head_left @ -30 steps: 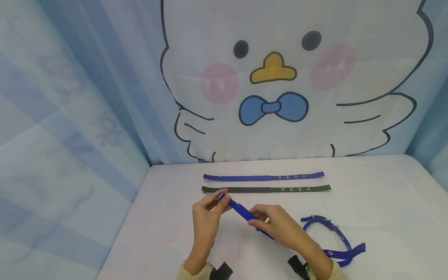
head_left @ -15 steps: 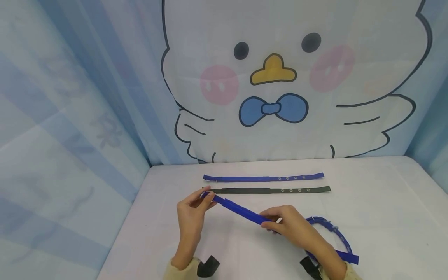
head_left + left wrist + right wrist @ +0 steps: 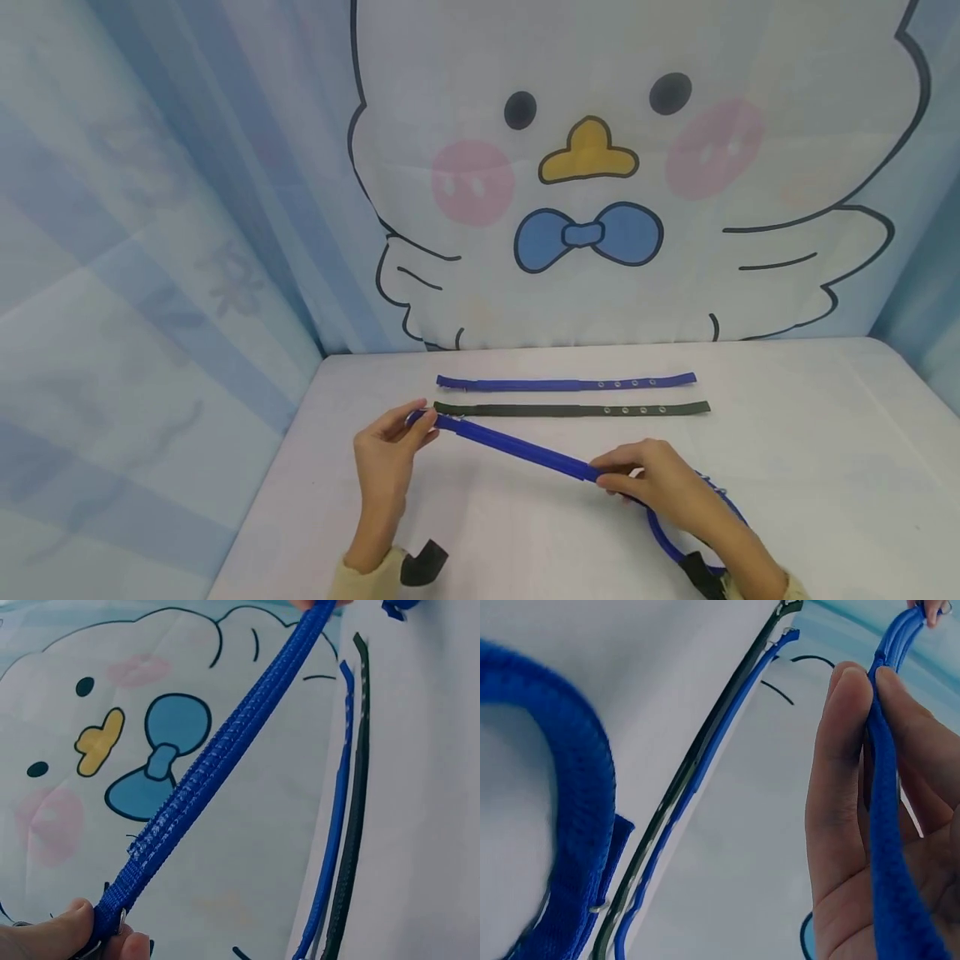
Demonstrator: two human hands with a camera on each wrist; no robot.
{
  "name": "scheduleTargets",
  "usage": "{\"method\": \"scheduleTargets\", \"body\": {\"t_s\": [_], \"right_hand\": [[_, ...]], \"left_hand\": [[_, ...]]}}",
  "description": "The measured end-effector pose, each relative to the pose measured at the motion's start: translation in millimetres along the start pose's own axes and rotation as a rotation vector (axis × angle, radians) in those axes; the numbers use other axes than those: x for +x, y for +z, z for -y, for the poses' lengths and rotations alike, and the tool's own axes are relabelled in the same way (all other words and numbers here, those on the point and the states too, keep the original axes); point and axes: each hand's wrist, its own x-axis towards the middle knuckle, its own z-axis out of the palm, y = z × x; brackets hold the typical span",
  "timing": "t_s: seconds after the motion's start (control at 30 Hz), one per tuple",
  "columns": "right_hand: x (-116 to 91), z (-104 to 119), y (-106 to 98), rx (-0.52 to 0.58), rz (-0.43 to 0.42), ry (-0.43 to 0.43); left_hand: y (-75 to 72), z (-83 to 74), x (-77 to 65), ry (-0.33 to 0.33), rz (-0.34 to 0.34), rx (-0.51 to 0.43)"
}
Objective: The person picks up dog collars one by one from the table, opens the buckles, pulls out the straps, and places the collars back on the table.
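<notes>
Backdrop cloth (image 3: pixel 585 308): pale, hung at twelve o'clock behind the table, printed with a cartoon creature (image 3: pixel 585 50) that was given a yellow beak (image 3: pixel 588 154) and a blue bow tie (image 3: pixel 588 237). Blue-and-white curtain (image 3: pixel 150 292): hung at ten o'clock. Table (image 3: pixel 525 533): covered in white.

Item one, held blue strap (image 3: pixel 517 450): held above the table, stretched nearly straight and slanted from ten o'clock down to four o'clock. Its ten o'clock end, where metal was seen beside the fingertips, was pinched between the thumb and fingers of the left hand (image 3: pixel 390 446). Its four o'clock part was pinched likewise by the right hand (image 3: pixel 663 479), with a length of webbing trailed past the palm.

Item two, dark green strap (image 3: pixel 517 410): laid flat at twelve o'clock from the held strap, eyelets set toward three o'clock. Item three, flat blue strap (image 3: pixel 517 385): laid just beyond it and nearly parallel, eyelets likewise placed.

Item four, looped blue strap (image 3: pixel 585 780): laid curved on the table at four o'clock, partly covered by the right forearm; whether it was touched by the held strap's trailing length could not be told.

Sleeves (image 3: pixel 371 579): pale yellow, seen at both wrists.
</notes>
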Motion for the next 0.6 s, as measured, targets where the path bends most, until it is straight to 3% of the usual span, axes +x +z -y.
{"method": "scheduleTargets", "body": {"t_s": [0.4,0.6], "right_hand": [[-14.1,-21.2,-28.3,-0.038,0.001,0.147],[-24.3,-36.4,-47.1,-0.067,-0.010,0.148]], "left_hand": [[-10.5,6.5,6.3,-0.018,-0.010,0.079],[-17.5,8.6,12.5,-0.058,-0.020,0.079]]}}
